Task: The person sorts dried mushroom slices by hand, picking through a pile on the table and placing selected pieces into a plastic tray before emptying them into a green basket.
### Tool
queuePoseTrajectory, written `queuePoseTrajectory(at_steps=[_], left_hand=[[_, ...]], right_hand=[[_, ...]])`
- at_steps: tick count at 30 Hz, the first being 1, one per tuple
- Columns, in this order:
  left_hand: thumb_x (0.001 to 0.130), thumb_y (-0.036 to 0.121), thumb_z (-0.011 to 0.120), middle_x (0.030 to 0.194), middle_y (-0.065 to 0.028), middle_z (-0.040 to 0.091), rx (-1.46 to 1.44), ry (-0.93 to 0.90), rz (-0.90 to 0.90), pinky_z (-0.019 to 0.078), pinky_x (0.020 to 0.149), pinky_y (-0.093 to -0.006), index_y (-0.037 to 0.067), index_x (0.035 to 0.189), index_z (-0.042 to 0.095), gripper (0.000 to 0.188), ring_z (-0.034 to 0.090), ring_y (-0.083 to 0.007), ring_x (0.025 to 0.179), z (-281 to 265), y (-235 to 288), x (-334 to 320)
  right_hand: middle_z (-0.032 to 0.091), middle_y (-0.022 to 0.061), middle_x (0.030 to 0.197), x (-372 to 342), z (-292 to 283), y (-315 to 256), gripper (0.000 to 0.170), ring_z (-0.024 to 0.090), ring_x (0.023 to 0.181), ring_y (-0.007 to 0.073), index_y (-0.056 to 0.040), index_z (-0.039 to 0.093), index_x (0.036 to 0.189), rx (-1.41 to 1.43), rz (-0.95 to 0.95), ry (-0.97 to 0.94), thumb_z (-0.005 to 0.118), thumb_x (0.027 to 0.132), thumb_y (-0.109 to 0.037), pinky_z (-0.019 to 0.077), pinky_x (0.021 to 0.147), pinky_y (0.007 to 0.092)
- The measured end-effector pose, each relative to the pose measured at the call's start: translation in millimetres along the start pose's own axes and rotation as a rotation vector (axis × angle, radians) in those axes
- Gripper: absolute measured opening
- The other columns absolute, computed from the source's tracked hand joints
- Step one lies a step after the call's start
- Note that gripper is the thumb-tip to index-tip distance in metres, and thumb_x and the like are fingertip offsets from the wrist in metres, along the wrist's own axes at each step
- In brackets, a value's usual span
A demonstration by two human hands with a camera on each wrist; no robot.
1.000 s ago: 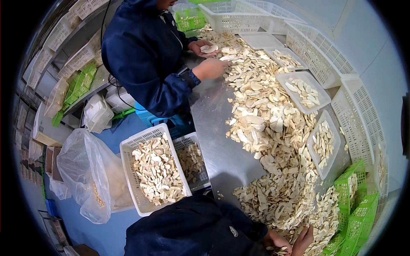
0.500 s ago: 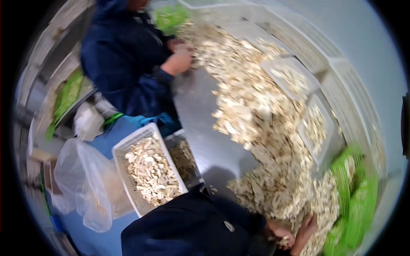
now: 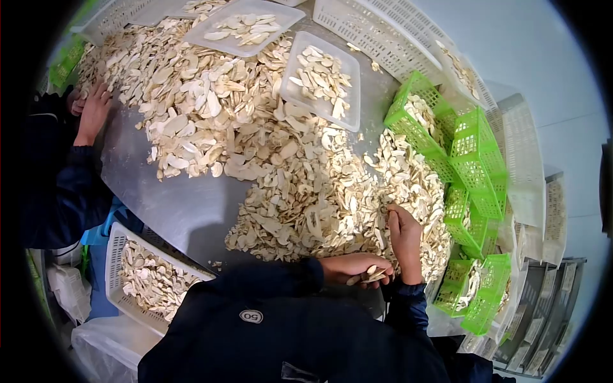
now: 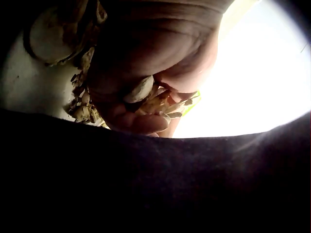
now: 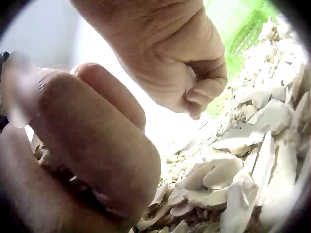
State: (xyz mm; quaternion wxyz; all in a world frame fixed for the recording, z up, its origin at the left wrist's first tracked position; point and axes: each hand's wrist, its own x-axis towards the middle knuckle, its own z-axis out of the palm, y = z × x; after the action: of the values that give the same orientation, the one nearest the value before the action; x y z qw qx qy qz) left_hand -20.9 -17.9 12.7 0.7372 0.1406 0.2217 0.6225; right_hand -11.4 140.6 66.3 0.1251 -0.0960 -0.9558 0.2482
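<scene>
Dried mushroom slices [image 3: 281, 185] lie in a broad heap over the metal table. My left hand [image 3: 357, 267] is low over the heap's near edge, palm up with fingers curled round several slices [image 4: 141, 91]. Those slices also show in the left wrist view between palm and fingers. Just to the right, my right hand [image 3: 407, 239] is raised above the heap. Its fingers [image 5: 209, 87] are curled in, and a pale piece that looks like a mushroom slice [image 5: 190, 77] shows between them. In the right wrist view the left hand [image 5: 92, 145] fills the near left.
Green baskets [image 3: 472, 159] with slices stand along the right side. Clear trays [image 3: 353, 118] of slices sit at the back, before white crates [image 3: 367, 38]. Another person's hand [image 3: 92, 115] works at the far left. A white crate [image 3: 118, 281] of slices stands below the table.
The head view has swung right, bringing both my hands and more green baskets into view. The right hand has gone from spread fingers to curled ones. The other person now appears farther left.
</scene>
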Motion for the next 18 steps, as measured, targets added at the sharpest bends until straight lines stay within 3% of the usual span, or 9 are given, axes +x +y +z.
queuePoseTrajectory(at_steps=[3,6,7,10,15,18], left_hand=[[0.1,0.043,0.05,0.098,0.0019,0.065,0.01,0.004,0.006,0.0459,0.064,-0.0255,0.013,0.109,0.061,0.033,0.06,-0.009,0.082,-3,-3,3],[0.1,0.043,0.05,0.098,0.0013,0.066,0.018,0.017,-0.007,0.0457,0.064,-0.0256,0.013,0.108,0.062,0.033,0.06,-0.0089,0.082,1,-2,-1],[0.099,0.043,0.05,0.098,0.0012,0.066,0.024,0.017,-0.008,0.0457,0.063,-0.0256,0.013,0.107,0.062,0.033,0.06,-0.0089,0.082,2,-2,-2],[0.099,0.042,0.05,0.098,0.0011,0.067,0.078,-0.012,0.001,0.0454,0.062,-0.0257,0.013,0.106,0.063,0.033,0.061,-0.0087,0.082,1,-4,0],[0.099,0.044,0.049,0.097,0.0013,0.067,0.071,-0.002,-0.03,0.0451,0.062,-0.0259,0.012,0.107,0.063,0.035,0.061,-0.0088,0.082,0,-6,3],[0.1,0.044,0.049,0.098,0.0013,0.067,0.077,-0.002,-0.026,0.045,0.062,-0.026,0.012,0.108,0.062,0.035,0.061,-0.009,0.082,-1,-7,3]], right_hand=[[0.063,0.0141,0.069,2,-2,5,0.016,0.059,0.058,0.0213,0.0008,0.068,0.101,0.0,0.049,-0.001,0.062,0.095,-0.013,0.047,0.056,0.0335],[0.055,0.0104,0.062,1,-17,6,0.015,0.049,0.053,0.0176,0.0005,0.066,0.094,-0.018,0.217,-0.107,0.064,0.095,-0.014,0.0415,0.052,0.0322],[0.049,0.0068,0.058,-1,-19,13,0.016,0.041,0.051,0.0147,-0.0003,0.064,0.092,0.007,0.224,-0.143,0.068,0.092,-0.015,0.0364,0.049,0.0309],[0.048,0.0061,0.059,-11,-27,13,0.017,0.041,0.052,0.0136,-0.0016,0.064,0.092,0.084,0.235,-0.345,0.073,0.088,-0.016,0.0358,0.049,0.0309],[0.05,0.0022,0.061,-25,-20,16,0.017,0.041,0.053,0.0119,-0.0034,0.062,0.09,0.028,0.214,-0.406,0.076,0.086,-0.014,0.0362,0.051,0.0288],[0.054,-0.0018,0.065,-30,-21,33,0.019,0.041,0.056,0.0094,-0.0026,0.062,0.088,0.295,0.405,-0.392,0.075,0.088,-0.016,0.0352,0.052,0.0269]])
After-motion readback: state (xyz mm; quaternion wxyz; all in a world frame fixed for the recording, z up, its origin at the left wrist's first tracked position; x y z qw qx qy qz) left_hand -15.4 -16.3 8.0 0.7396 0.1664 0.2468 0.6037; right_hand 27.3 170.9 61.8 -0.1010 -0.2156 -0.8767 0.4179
